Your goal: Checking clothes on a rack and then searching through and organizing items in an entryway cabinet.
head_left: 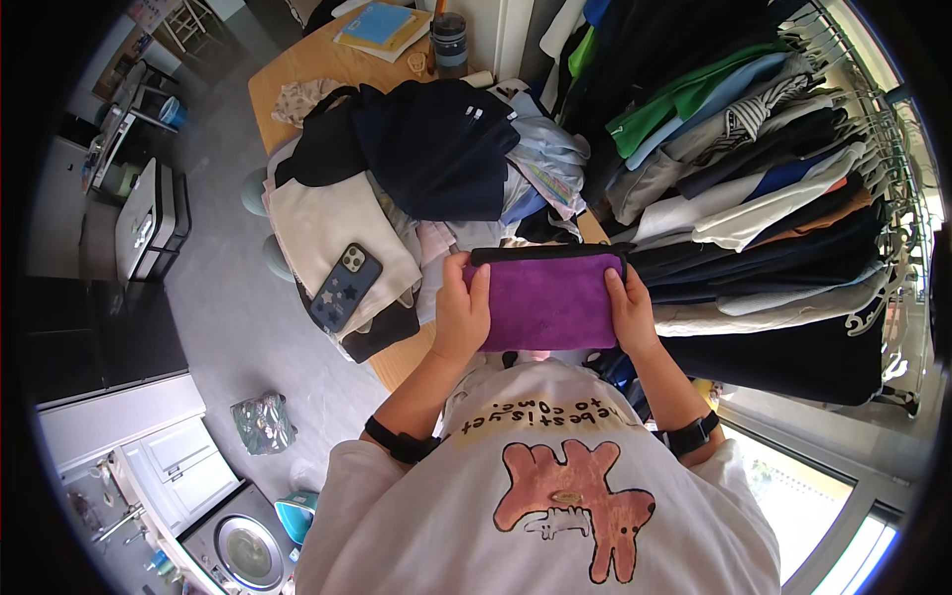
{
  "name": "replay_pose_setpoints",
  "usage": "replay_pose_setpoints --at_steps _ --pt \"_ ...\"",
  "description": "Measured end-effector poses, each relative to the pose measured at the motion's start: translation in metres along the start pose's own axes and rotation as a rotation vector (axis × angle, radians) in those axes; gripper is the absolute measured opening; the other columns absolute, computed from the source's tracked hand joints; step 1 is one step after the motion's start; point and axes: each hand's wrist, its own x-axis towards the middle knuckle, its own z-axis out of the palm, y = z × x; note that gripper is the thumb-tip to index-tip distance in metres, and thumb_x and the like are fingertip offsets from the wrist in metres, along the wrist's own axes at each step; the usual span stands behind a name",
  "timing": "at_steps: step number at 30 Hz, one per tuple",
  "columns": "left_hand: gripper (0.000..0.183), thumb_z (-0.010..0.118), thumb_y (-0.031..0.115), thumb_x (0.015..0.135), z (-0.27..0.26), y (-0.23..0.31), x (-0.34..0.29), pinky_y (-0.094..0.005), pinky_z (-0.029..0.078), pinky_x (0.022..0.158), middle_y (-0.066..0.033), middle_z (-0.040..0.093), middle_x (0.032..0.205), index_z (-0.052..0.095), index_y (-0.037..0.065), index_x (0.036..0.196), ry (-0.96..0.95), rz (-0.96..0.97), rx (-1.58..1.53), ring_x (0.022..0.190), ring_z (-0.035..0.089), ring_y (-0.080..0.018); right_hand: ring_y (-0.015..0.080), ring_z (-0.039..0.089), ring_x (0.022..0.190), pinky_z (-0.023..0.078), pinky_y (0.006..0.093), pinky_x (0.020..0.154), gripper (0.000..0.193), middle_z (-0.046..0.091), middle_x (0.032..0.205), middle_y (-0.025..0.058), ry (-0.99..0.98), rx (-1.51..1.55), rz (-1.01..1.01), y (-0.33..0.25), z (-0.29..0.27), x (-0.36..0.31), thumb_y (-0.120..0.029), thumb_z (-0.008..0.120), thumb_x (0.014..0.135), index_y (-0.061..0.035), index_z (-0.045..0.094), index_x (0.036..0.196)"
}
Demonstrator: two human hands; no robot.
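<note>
1. The purple cloth is held up flat above the near edge of the clothes pile, its far edge bordered in black
2. Its left end is gripped by the left hand and its right end by the right hand, thumbs laid on the upper face; the fingers beneath are mostly hidden
3. The step in hand is judged to be holding or straightening the cloth, as both ends are kept level
4. For the next move, an even two-handed grip seems called for, and a clear spot if the cloth is to be laid down, since the bench is largely covered
5. Beyond the left hand, a phone is rested on a white garment, where it could be knocked
6. At the far end, a cup is stood beside notebooks
</note>
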Motion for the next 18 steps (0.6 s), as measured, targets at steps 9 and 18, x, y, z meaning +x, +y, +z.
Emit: replay_pose_setpoints --at_steps 9,18 --pt "0.037 0.074 0.020 0.076 -0.002 0.018 0.010 -0.0375 0.048 0.053 -0.0083 0.065 0.077 0.056 0.007 0.106 -0.373 0.596 0.222 0.060 0.064 -0.0279 0.0334 0.050 0.124 0.042 0.0420 0.099 0.079 0.049 0.134 0.0167 -0.250 -0.566 -0.517 -0.069 0.022 -0.005 -0.013 0.080 0.075 -0.0067 0.039 0.143" --pt "0.039 0.075 0.026 0.078 -0.010 0.030 0.008 -0.0358 0.051 0.060 -0.0065 0.067 0.079 0.053 0.009 0.106 -0.526 0.463 0.122 0.064 0.066 -0.0294 0.0234 0.068 0.075 0.053 0.0298 0.070 0.041 0.068 0.081 0.0109 -0.547 -0.676 -0.343 -0.089 0.029 -0.015 -0.011 0.077 0.076 -0.0081 0.066 0.115"
